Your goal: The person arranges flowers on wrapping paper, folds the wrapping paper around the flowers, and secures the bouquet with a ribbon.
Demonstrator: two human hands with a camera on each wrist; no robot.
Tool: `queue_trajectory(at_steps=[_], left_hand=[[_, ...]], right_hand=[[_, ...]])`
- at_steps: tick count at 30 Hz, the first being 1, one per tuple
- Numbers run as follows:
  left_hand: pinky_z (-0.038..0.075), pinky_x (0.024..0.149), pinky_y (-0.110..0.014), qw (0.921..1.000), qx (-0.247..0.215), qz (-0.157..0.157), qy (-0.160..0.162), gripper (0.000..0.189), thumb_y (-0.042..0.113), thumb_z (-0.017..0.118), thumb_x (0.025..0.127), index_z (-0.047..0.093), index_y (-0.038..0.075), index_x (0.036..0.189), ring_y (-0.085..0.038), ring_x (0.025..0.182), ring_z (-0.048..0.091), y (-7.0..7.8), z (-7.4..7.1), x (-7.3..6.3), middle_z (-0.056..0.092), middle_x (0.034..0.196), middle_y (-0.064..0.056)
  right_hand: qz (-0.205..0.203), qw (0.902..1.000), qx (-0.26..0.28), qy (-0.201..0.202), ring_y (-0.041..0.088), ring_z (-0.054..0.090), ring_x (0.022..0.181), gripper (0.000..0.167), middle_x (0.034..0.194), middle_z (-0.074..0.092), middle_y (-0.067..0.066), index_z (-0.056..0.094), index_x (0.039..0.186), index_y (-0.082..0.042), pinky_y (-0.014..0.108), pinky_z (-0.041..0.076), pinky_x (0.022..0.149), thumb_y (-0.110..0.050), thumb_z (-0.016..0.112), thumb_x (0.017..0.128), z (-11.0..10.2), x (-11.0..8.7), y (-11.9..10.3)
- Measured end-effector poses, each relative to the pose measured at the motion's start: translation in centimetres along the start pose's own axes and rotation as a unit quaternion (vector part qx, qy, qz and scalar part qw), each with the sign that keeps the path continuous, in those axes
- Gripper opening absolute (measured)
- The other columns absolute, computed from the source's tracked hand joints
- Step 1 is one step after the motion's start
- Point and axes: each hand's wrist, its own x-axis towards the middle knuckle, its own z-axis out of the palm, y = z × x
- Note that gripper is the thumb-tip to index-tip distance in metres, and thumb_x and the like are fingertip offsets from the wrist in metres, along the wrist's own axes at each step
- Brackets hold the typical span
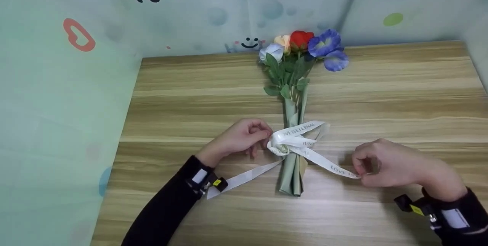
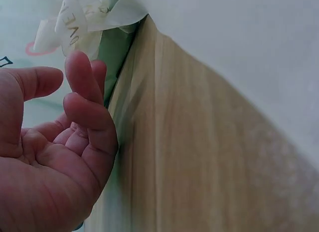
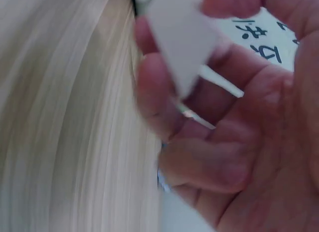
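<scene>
A bouquet of flowers [image 1: 291, 70] wrapped at its stems in green paper [image 1: 288, 181] lies on the wooden table. Around the wrap runs a white ribbon [image 1: 301, 129] with printed letters, gathered in a loose bow. At the bow's left side is my left hand [image 1: 244, 137]; its fingers are loosely bent, and in the left wrist view thumb and forefinger stand apart with nothing between them. Whether a fingertip touches the bow, I cannot tell. Off to the right, my right hand [image 1: 396, 164] pinches one ribbon tail, whose pointed end [image 3: 184, 62] shows blurred in the right wrist view.
The other ribbon tail [image 1: 248, 177] trails left across the table [image 1: 183, 105], passing by the left wrist camera [image 1: 219, 184]. A printed pale cloth [image 1: 228, 17] hangs along the back and left side of the table, close behind the flower heads.
</scene>
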Motion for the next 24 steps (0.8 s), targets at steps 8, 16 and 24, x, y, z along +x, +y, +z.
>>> queue_trajectory(at_steps=[8, 16, 24], left_hand=[[0.055, 0.049, -0.029, 0.9896, 0.128, 0.066, -0.004, 0.033, 0.002, 0.063, 0.105, 0.071, 0.006, 0.137, -0.013, 0.056, 0.062, -0.2, -0.1, 0.6, 0.071, 0.100, -0.008], [0.053, 0.095, -0.035, 0.9478, 0.277, 0.158, -0.013, 0.033, 0.004, 0.082, 0.093, 0.080, 0.010, 0.125, -0.017, 0.102, 0.063, -0.3, -0.3, 1.8, 0.072, 0.105, -0.003], [0.052, 0.086, -0.036, 0.9230, 0.348, 0.163, -0.022, 0.023, 0.018, 0.087, 0.093, 0.081, 0.011, 0.115, -0.018, 0.094, 0.060, 0.1, 0.7, 2.1, 0.069, 0.099, -0.005]], right_hand=[[0.063, 0.9977, -0.016, -0.018, -0.002, 0.061, 0.080, 0.027, 0.091, 0.068, -0.021, 0.073, 0.093, -0.026, 0.025, 0.054, 0.068, -0.008, 0.089, 0.084, -0.7, -0.6, 0.7], [0.100, 0.9808, -0.128, 0.108, 0.038, 0.069, 0.116, 0.054, 0.131, 0.069, 0.018, 0.065, 0.141, -0.001, 0.058, 0.061, 0.095, 0.002, 0.083, 0.090, -0.3, 3.4, 1.3], [0.099, 0.9866, -0.113, 0.065, 0.047, 0.059, 0.130, 0.075, 0.144, 0.060, 0.029, 0.053, 0.158, 0.001, 0.067, 0.051, 0.108, -0.016, 0.087, 0.094, 0.6, 5.7, 1.8]])
